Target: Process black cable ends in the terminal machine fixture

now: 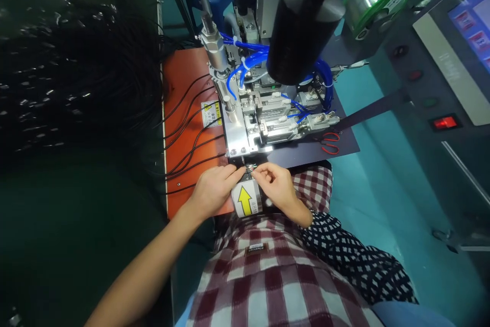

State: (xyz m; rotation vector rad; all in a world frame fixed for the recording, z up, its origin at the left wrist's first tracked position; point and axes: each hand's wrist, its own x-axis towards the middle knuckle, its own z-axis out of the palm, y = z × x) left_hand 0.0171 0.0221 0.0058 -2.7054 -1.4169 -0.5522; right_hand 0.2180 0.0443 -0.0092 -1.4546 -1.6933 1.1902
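On my left, a dark green work surface (76,245) carries a large tangled heap of glossy black cables (80,82), and several thin black cables (193,83) cross a flat orange-red sheet (181,69) towards a silver metal machine (237,135) looped with bright blue tubes (254,58). A thick matt-black cylinder (291,36) hangs in front of the machine's back part, hiding some of it. Beyond sits a green-rimmed spool of silvery wire (375,3); red-handled scissors (331,141) lie to the machine's right. At its near edge, just above a white label with a yellow arrow (245,200), is a small, shiny metallic piece (250,168), its details too tiny to make out. The right hand (277,186) pinches it between thumb and forefinger, fingertips closed. The left hand (214,189) reaches in opposite, fingers bent together beside it; I cannot tell whether they grip anything.
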